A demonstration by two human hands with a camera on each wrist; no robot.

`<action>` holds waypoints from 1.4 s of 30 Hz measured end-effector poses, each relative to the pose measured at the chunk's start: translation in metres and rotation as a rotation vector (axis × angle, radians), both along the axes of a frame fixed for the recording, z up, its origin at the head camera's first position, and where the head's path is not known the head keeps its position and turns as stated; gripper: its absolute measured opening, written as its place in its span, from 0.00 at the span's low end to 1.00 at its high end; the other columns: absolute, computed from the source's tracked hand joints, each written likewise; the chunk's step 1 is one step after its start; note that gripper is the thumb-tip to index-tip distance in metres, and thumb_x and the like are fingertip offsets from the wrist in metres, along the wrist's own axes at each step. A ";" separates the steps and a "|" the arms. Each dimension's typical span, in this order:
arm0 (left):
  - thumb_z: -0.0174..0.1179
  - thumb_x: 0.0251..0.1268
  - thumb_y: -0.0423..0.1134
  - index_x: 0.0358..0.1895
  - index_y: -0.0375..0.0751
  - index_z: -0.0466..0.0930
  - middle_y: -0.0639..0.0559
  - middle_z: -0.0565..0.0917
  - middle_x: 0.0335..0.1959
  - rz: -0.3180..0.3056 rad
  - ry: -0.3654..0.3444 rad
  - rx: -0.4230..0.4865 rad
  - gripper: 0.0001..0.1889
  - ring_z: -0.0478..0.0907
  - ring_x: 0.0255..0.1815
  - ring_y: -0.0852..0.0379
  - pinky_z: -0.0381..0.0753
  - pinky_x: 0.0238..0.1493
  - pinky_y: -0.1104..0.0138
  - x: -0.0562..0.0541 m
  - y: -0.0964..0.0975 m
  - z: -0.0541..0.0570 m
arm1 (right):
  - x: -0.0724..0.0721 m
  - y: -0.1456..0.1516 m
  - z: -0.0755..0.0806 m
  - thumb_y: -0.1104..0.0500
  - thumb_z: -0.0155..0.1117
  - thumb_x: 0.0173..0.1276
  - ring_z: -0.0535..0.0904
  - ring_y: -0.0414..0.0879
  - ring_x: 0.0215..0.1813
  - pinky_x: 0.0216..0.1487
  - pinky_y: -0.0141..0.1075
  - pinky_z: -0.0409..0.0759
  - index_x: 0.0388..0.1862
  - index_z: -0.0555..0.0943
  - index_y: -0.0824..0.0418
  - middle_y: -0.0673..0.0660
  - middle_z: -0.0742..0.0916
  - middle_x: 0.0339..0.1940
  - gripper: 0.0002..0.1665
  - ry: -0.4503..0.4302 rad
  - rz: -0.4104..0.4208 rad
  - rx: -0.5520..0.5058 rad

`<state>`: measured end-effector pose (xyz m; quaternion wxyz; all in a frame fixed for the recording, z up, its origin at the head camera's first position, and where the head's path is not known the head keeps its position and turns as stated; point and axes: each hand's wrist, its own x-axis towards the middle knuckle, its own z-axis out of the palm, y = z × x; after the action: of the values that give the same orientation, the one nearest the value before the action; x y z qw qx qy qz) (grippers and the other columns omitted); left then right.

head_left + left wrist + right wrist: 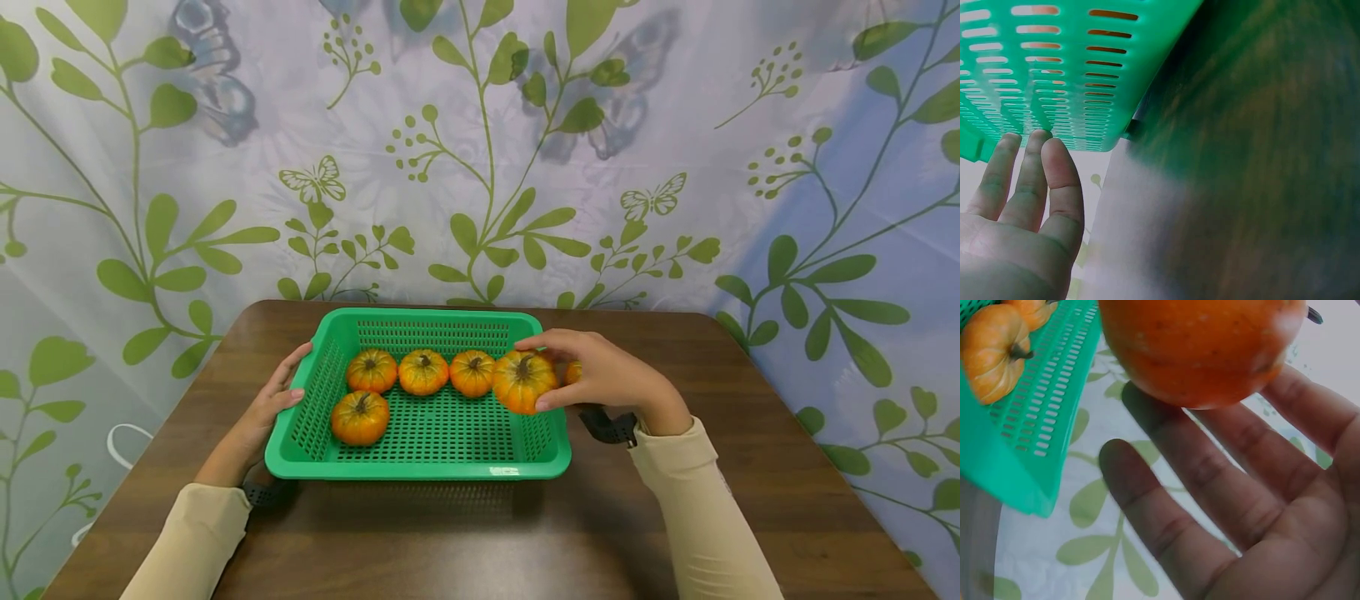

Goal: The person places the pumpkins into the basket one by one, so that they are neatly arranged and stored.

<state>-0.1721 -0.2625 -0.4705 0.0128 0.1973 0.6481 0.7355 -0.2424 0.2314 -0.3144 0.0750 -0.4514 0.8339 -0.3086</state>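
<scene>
My right hand holds a small orange pumpkin between thumb and fingers, over the right end of a green plastic basket. From below, the right wrist view shows this pumpkin against the fingers. Inside the basket sit several more pumpkins: three in a row along the back, including the middle one, and one at front left. At the basket's left side is my left hand, its thumb near the rim. Its fingers extend nearly straight against the slotted outer wall.
Partly hidden behind my right hand is another pumpkin, to the right of the basket. Everything stands on a dark brown wooden table. A leaf-patterned cloth hangs behind it. A white cable loops beyond the left edge.
</scene>
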 end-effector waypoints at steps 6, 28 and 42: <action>0.42 0.85 0.34 0.85 0.67 0.58 0.68 0.68 0.76 0.009 0.002 0.015 0.33 0.79 0.65 0.62 0.86 0.56 0.66 0.006 0.004 0.000 | -0.001 -0.009 0.009 0.57 0.84 0.65 0.78 0.44 0.34 0.38 0.39 0.80 0.75 0.79 0.65 0.59 0.86 0.63 0.42 -0.069 0.055 0.041; 0.43 0.85 0.34 0.85 0.67 0.57 0.70 0.64 0.78 0.070 0.010 -0.032 0.33 0.76 0.66 0.65 0.83 0.57 0.69 0.027 0.020 0.004 | -0.036 -0.050 -0.011 0.49 0.84 0.66 0.75 0.59 0.76 0.71 0.51 0.78 0.79 0.73 0.69 0.64 0.77 0.79 0.50 -0.452 0.322 -0.023; 0.42 0.85 0.35 0.85 0.67 0.56 0.69 0.64 0.78 0.059 -0.007 -0.005 0.32 0.78 0.66 0.64 0.85 0.57 0.67 0.042 0.028 0.003 | -0.039 -0.070 -0.030 0.60 0.80 0.69 0.76 0.59 0.75 0.74 0.49 0.77 0.81 0.70 0.69 0.67 0.74 0.80 0.46 -0.518 0.292 0.043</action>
<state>-0.1300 -0.2347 -0.4674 -0.0061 0.1754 0.6554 0.7346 -0.2809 0.1612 -0.3439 0.3385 -0.4708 0.7196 -0.3820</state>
